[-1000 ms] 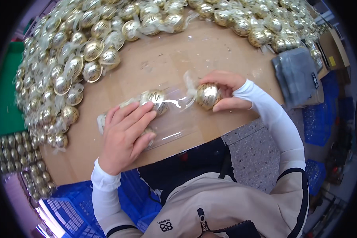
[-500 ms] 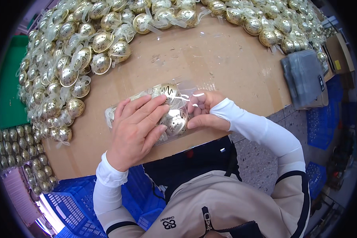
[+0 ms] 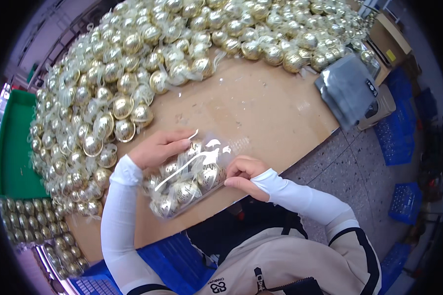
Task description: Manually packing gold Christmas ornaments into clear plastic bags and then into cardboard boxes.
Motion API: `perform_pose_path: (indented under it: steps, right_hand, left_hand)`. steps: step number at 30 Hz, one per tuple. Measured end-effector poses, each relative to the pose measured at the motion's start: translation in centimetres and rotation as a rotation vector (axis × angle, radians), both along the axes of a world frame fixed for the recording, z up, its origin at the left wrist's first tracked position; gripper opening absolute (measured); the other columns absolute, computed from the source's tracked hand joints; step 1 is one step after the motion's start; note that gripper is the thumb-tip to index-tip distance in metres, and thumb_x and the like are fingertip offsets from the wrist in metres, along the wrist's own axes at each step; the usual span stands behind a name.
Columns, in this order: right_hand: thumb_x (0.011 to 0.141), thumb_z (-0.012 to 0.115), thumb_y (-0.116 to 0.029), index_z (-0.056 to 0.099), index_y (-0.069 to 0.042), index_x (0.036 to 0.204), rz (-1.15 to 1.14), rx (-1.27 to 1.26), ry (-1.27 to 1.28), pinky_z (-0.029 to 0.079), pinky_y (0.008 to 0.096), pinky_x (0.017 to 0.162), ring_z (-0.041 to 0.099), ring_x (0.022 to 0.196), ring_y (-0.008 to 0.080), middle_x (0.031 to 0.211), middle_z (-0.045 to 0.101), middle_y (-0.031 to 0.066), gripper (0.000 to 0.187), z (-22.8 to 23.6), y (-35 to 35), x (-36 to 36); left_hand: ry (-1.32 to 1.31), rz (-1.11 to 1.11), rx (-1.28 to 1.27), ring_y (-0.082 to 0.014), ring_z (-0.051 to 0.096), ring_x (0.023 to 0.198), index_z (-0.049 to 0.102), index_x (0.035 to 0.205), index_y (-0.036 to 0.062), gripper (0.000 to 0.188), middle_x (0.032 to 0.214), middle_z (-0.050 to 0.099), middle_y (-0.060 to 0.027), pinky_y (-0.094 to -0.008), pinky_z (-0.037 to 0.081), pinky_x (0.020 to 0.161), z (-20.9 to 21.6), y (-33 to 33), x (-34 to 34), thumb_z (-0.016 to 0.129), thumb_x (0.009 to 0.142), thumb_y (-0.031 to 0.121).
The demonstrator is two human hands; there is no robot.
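Observation:
A clear plastic box [image 3: 189,202] filled with several gold bell-like ball ornaments [image 3: 188,191] lies tilted near the table's front edge. Dark script and pale ribbon show on the ornaments, and bright glare covers part of the plastic. My left hand [image 3: 163,148] is at the box's far left side, thumb and fingers closed on its upper edge; the fingertips are partly hidden. At the right end, my right hand [image 3: 247,176] pinches the plastic between thumb and curled fingers.
A large heap of gold ornaments [image 3: 133,44] with ribbons covers the table's far and left sides. Grey plastic packs [image 3: 347,88] lie at the right edge. Packed ornaments [image 3: 32,216] stand lower left, beside a green tray [image 3: 17,147]. Blue crates [image 3: 172,260] sit below the table.
My left hand has moved off the top of the ornaments to the box's far left edge, uncovering them. My right hand stays at the right end. The head view has shifted.

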State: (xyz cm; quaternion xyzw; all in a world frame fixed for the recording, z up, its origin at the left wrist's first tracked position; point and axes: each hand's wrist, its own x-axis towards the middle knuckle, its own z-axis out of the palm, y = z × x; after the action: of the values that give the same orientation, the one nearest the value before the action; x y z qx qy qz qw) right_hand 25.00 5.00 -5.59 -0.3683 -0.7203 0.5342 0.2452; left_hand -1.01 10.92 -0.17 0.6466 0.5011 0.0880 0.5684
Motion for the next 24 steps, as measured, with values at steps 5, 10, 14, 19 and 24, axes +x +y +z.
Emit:
perform_pose_path:
  steps: [5, 10, 14, 19, 24]
  right_hand:
    - [0.076, 0.07, -0.012, 0.056, -0.003, 0.081, -0.115, 0.367, 0.156, 0.045, 0.0287, 0.069, 0.053, 0.077, 0.0152, 0.085, 0.055, 0.0059, 0.017, 4.5, 3.3, 0.0]
    - [0.075, 0.071, -0.017, 0.061, -0.002, 0.102, 0.193, 0.804, 0.492, 0.046, 0.0359, 0.081, 0.055, 0.087, 0.0262, 0.109, 0.056, 0.015, 0.033, 7.0, 7.9, 0.5]
    - [0.078, 0.067, -0.022, 0.062, -0.001, 0.107, 0.4, 0.92, 0.447, 0.046, 0.0352, 0.074, 0.056, 0.094, 0.0256, 0.113, 0.056, 0.0152, 0.036, 7.7, 8.5, 0.6]
    - [0.087, 0.057, -0.024, 0.064, -0.002, 0.102, 0.439, 1.173, 0.455, 0.045, 0.0354, 0.068, 0.052, 0.079, 0.0232, 0.11, 0.057, 0.0145, 0.028, 7.6, 8.8, 0.1]
    - [0.083, 0.062, -0.022, 0.064, -0.003, 0.104, 0.433, 1.046, 0.444, 0.046, 0.0372, 0.073, 0.054, 0.086, 0.028, 0.117, 0.051, 0.0204, 0.029, 8.5, 8.0, 1.0]
  left_hand:
    - [-0.399, 0.477, 0.362, -0.0151, 0.049, 0.097, 0.041, 0.129, -0.0049, 0.045, 0.122, 0.051, -0.013, -0.024, 0.041, 0.08, 2.0, -4.2, 0.4, 0.041, 0.091, 0.02]
    - [-0.651, 0.722, 1.156, -0.0424, 0.042, 0.118, 0.036, 0.134, 0.0127, 0.051, 0.143, 0.022, -0.016, -0.0522, 0.043, 0.093, -4.9, -11.3, 4.6, 0.052, 0.086, 0.019]
    - [-0.638, 0.614, 1.261, -0.0446, 0.042, 0.116, 0.041, 0.13, 0.0208, 0.045, 0.142, 0.027, -0.0097, -0.0524, 0.044, 0.092, -4.5, -12.6, 4.8, 0.053, 0.089, 0.033]
    - [-0.411, 0.468, 1.43, -0.0452, 0.043, 0.116, 0.056, 0.101, 0.0145, 0.032, 0.124, 0.046, -0.0127, -0.0542, 0.043, 0.092, -4.2, -12.4, 2.7, 0.048, 0.089, 0.043]
    - [-0.333, 0.434, 1.4, -0.0412, 0.044, 0.116, 0.06, 0.094, 0.0148, 0.027, 0.131, 0.037, -0.0164, -0.0518, 0.037, 0.097, -1.8, -12.6, 2.5, 0.055, 0.087, 0.041]
